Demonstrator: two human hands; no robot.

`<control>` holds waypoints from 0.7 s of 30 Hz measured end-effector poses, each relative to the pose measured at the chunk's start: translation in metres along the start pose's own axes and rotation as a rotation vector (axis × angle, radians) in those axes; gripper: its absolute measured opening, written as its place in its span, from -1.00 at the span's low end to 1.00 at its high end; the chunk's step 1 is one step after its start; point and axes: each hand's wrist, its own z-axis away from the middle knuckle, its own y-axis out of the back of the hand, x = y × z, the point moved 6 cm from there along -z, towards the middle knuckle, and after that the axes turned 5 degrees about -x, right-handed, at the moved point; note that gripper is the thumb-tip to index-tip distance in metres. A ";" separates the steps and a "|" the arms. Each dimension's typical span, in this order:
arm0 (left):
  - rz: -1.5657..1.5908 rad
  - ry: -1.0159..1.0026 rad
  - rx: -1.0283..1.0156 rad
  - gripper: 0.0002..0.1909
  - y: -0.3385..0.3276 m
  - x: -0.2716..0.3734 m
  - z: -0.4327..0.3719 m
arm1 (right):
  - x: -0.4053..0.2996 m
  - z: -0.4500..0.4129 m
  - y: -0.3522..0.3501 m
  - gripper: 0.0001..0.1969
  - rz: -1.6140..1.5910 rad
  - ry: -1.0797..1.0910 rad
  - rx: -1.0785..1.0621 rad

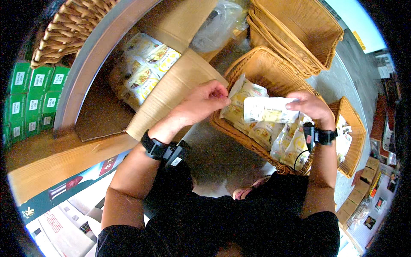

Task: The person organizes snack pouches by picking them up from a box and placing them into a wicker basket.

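Observation:
My right hand (310,104) grips one end of a white-and-yellow plastic food packet (271,110), held above a woven basket (237,136). Several similar packets (242,99) lie inside that basket. My left hand (208,99) is beside the basket's left rim, over a flap of an open cardboard box (175,86); its thumb and fingertips are close together, and whether something thin is between them cannot be made out. More packets (144,80) with food pictures lie in the box, to the left of my left hand.
Stacked empty wicker baskets (295,35) stand beyond the packet basket, and a smaller basket (356,141) with packets is at the right. Clear plastic bags (218,27) lie behind the box. Green foil boxes (33,93) and a wooden shelf edge (67,160) are on the left.

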 end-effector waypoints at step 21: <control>1.011 -0.103 -0.006 -0.58 -0.012 0.011 0.004 | -0.169 0.028 -0.090 -0.72 0.639 0.803 0.653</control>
